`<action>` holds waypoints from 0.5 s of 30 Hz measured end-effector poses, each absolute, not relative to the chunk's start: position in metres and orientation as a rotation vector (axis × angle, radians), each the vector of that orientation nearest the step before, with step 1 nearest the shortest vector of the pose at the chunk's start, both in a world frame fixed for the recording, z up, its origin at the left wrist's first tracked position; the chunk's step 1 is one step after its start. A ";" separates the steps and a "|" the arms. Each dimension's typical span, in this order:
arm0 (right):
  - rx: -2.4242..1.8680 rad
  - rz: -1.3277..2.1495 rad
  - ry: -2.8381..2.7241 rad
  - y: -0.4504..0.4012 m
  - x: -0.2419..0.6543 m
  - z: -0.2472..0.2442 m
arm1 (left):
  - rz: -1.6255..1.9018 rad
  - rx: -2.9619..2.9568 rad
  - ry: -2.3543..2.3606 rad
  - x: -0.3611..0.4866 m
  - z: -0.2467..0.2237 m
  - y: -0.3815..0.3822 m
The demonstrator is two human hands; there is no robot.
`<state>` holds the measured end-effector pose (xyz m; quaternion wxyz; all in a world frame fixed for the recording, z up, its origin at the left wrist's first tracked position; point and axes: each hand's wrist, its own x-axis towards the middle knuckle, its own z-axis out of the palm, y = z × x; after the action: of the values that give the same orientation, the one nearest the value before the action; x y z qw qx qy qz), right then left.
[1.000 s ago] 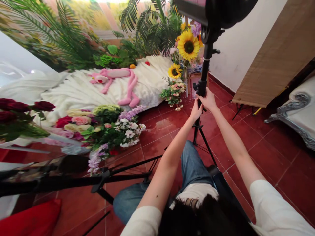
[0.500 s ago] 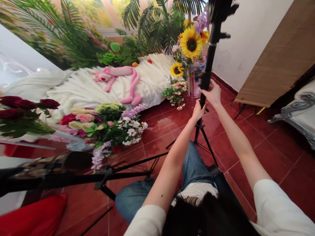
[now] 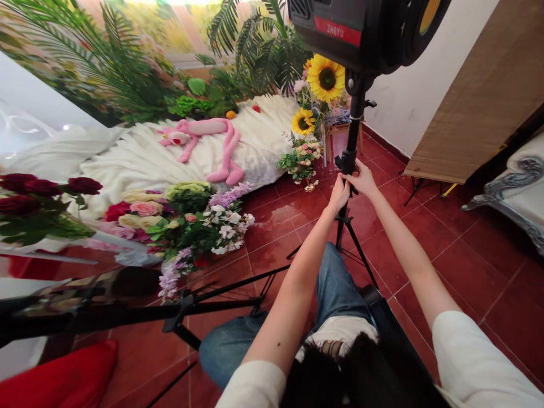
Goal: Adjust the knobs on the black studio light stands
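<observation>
A slim black metal light stand (image 3: 354, 122) rises right of centre in the frame, topped by a bulky black lamp head (image 3: 374, 39) with a red ZHEYU label (image 3: 337, 30) at the upper edge. The left hand (image 3: 339, 192) and right hand (image 3: 362, 178) are close together, both curled around the pole just below its black clamping collar (image 3: 346, 161). Left of the pole stand yellow artificial sunflowers (image 3: 326, 78). At centre left, a long-limbed pink plush toy (image 3: 208, 126) lies on rumpled white fabric (image 3: 140, 150). Glossy dark-red floor tiles (image 3: 272, 221) spread beneath; a second black tripod stand (image 3: 140, 310) crosses the lower left.
</observation>
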<state>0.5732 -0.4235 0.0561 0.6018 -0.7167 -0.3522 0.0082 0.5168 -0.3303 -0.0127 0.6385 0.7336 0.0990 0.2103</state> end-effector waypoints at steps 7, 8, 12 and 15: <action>-1.747 -0.014 -0.844 -0.467 0.548 0.055 | 0.567 1.712 0.160 0.510 -0.004 -0.334; -1.769 -0.015 -0.831 -0.475 0.544 0.051 | 0.559 1.722 0.167 0.508 -0.002 -0.335; -2.008 -0.091 -0.730 -0.494 0.531 0.031 | 0.498 1.762 0.244 0.504 0.005 -0.339; -2.189 -0.116 -0.714 -0.492 0.525 0.021 | 0.468 1.781 0.301 0.501 0.009 -0.341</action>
<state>0.5247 -0.4925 0.0214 0.4061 -0.8677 -0.2828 -0.0460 0.5015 -0.3411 0.0091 0.5957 0.7667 0.1295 0.2014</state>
